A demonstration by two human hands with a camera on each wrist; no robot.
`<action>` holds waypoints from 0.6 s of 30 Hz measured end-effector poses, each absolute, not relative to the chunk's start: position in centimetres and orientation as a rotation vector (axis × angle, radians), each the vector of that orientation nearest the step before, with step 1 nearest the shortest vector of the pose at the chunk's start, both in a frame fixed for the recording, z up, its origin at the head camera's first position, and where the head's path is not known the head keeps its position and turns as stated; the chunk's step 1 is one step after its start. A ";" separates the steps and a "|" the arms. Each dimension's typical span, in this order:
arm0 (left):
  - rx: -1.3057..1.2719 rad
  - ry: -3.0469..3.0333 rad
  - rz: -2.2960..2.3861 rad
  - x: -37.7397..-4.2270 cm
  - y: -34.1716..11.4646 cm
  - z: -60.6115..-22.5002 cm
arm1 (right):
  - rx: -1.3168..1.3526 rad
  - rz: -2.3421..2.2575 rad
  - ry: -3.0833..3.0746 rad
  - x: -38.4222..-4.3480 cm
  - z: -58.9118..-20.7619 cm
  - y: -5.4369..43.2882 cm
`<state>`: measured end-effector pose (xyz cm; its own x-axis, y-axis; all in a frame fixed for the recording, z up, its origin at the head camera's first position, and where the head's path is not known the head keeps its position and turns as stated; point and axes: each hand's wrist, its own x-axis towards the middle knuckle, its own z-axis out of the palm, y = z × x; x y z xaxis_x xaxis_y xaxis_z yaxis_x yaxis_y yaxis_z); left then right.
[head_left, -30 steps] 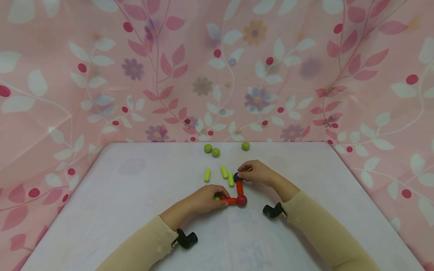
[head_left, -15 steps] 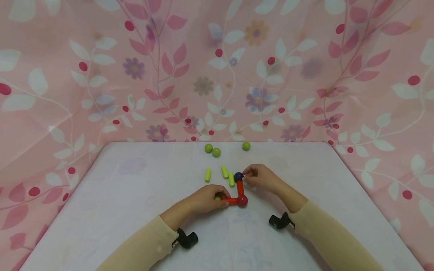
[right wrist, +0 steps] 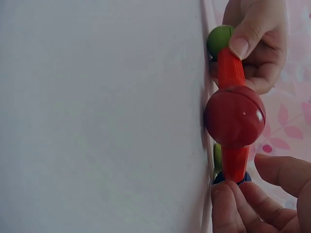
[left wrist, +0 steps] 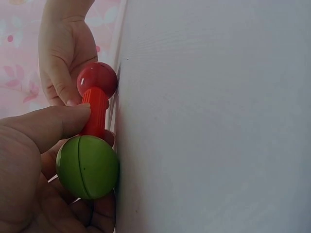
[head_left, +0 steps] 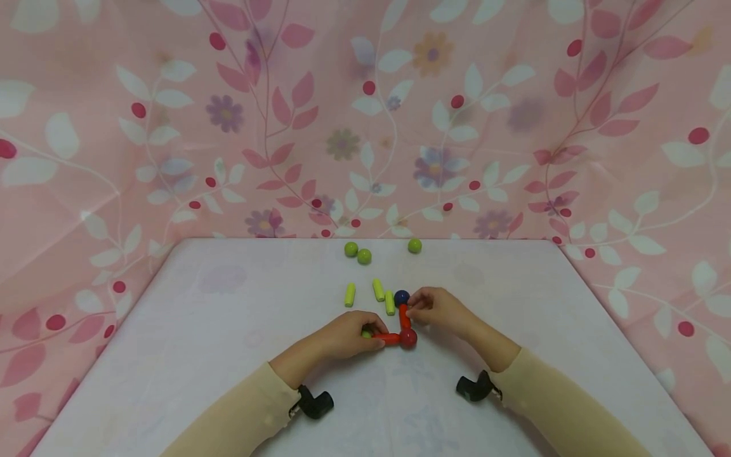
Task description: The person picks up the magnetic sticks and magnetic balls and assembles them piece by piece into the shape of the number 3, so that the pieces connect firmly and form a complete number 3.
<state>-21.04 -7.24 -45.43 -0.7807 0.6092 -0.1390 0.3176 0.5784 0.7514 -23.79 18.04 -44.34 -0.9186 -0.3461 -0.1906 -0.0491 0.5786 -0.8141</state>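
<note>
An L-shaped build of balls and rods lies on the table. Its red ball forms the corner between two red rods. The left hand pinches the near red rod between thumb and fingers, beside the green ball at its end. A dark blue ball caps the other red rod. The right hand is at that second rod, just below the blue ball. In the right wrist view its fingertips overlap the rod's end, while the thumb stands apart from the rod.
Several loose yellow-green rods lie just beyond the build, one close beside the blue ball. Three green balls rest near the table's far edge. A pink floral cloth hangs behind the white table.
The right hand has let go of the blue ball, drawn back to the right, and come down beside the red rod. The left hand keeps its hold in place.
</note>
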 end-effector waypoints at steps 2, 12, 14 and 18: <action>0.750 2.428 1.046 -21.0 -7.2 -45.4 | -0.312 -1.267 2.485 -23.6 -44.4 17.9; 0.758 2.420 1.048 -21.0 -7.3 -45.2 | -0.202 -1.271 2.491 -22.9 -44.5 17.2; 0.758 2.414 1.054 -21.1 -7.3 -45.3 | -0.180 -1.262 2.501 -22.9 -44.4 17.0; 0.757 2.395 1.049 -21.2 -7.3 -45.2 | -0.138 -1.276 2.490 -22.7 -44.5 16.9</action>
